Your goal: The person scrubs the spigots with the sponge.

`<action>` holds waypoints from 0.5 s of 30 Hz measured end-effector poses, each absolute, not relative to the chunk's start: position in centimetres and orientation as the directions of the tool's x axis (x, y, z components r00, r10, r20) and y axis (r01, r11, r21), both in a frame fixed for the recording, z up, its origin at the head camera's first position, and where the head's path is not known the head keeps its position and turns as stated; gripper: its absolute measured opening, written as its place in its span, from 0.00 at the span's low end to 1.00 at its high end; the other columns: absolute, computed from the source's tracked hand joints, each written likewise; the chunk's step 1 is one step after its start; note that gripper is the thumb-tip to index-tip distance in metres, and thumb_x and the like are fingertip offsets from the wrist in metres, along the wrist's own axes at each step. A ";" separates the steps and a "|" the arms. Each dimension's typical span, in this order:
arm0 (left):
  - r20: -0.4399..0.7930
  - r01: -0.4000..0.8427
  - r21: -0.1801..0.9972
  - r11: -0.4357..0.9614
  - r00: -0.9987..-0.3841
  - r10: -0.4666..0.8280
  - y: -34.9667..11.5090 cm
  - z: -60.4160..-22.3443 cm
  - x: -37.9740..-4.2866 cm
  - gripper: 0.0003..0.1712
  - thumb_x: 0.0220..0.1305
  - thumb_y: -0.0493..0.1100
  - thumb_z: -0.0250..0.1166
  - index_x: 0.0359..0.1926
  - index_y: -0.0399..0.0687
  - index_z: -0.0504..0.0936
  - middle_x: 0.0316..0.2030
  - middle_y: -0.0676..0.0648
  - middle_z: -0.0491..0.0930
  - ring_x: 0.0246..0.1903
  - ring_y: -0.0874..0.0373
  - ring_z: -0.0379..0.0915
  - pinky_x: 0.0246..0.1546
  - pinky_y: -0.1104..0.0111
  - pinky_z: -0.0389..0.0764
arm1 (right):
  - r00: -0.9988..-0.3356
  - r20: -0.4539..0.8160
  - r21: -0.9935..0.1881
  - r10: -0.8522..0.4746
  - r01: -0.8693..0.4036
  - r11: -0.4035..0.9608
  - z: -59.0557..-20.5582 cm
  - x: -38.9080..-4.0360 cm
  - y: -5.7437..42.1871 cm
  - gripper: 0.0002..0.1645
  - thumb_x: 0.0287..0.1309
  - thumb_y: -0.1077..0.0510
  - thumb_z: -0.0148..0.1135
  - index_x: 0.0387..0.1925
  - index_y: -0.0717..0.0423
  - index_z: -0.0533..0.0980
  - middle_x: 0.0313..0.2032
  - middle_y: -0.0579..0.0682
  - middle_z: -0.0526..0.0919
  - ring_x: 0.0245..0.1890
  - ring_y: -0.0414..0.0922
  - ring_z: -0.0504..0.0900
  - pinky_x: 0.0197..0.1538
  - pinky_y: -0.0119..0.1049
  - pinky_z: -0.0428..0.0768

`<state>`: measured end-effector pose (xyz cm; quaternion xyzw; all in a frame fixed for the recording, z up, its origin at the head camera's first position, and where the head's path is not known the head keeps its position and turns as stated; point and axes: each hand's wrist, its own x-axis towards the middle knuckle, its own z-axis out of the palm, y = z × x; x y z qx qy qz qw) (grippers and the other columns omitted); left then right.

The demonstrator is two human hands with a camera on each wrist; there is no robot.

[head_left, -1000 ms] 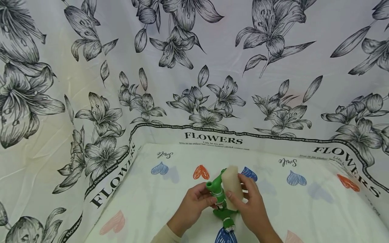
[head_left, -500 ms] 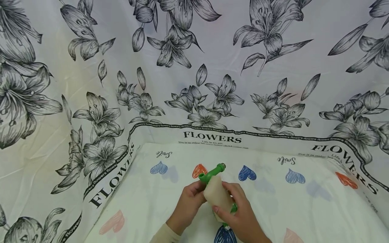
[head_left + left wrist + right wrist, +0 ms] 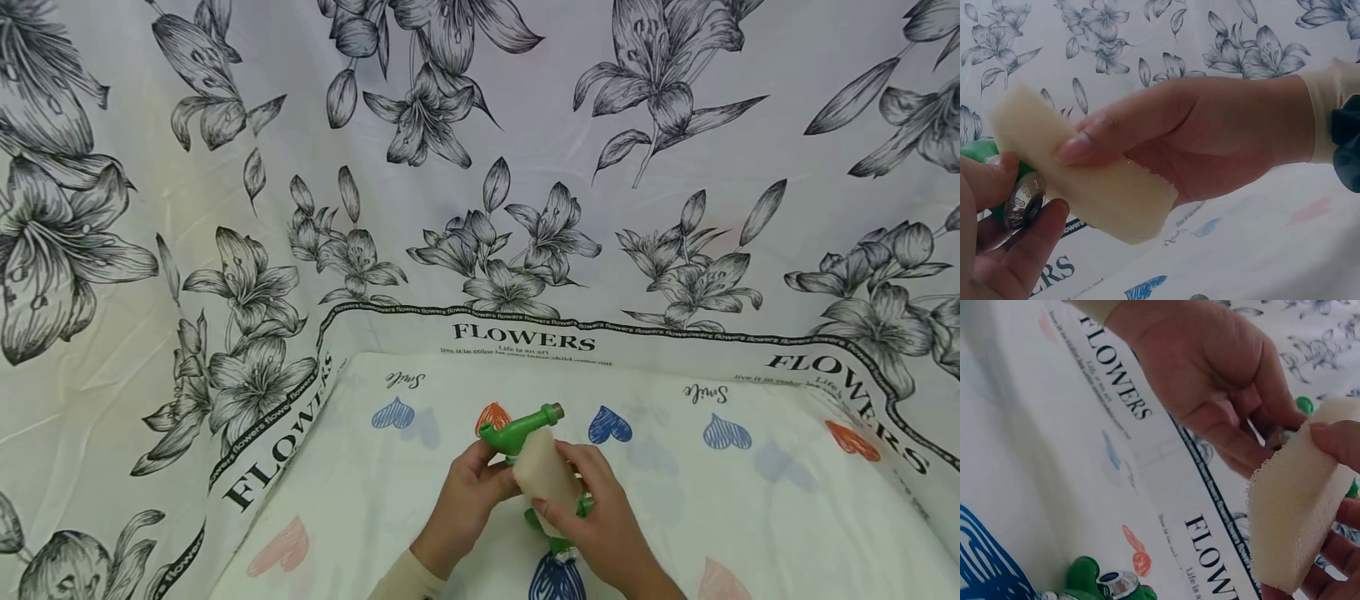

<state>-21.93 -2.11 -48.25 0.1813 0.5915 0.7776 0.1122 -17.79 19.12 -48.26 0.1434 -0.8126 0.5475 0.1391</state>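
Well, the right hand [image 3: 611, 529] is grasping a pale sponge [image 3: 546, 477], with its thumb on the near face. The left hand [image 3: 468, 493] pinches a green pipe [image 3: 516, 432] that has a silver ring [image 3: 1024, 201]. Both things are up over the white cloth [image 3: 405, 537], side by side, and I can't tell if they touch. The sponge looks light and squashy, so a gentle hold on its wide sides should do. The pipe looks hard, likely heavier and maybe slippery, so its middle seems best to grab. Another green thing [image 3: 1082, 574] sits below.
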 end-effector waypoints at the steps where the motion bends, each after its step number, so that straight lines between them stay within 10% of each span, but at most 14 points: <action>1: 0.157 0.042 0.958 -0.283 -0.905 0.395 -2.1 -48.2 -22.0 0.32 0.78 0.35 0.68 0.77 0.35 0.70 0.68 0.36 0.75 0.63 0.44 0.81 0.59 0.51 0.85 | -0.922 0.380 -0.850 -0.074 -0.380 0.366 -48.2 -17.9 19.3 0.38 0.65 0.52 0.81 0.72 0.46 0.76 0.59 0.41 0.78 0.55 0.45 0.79 0.52 0.42 0.85; 15: 0.193 0.067 0.962 -0.264 -0.854 0.483 -2.0 -48.2 -21.8 0.26 0.77 0.33 0.69 0.71 0.32 0.76 0.59 0.35 0.82 0.57 0.45 0.84 0.57 0.49 0.86 | -0.950 0.310 -0.884 0.037 -0.273 0.379 -48.9 -19.1 20.6 0.34 0.69 0.50 0.78 0.71 0.51 0.78 0.56 0.46 0.79 0.55 0.48 0.82 0.52 0.44 0.87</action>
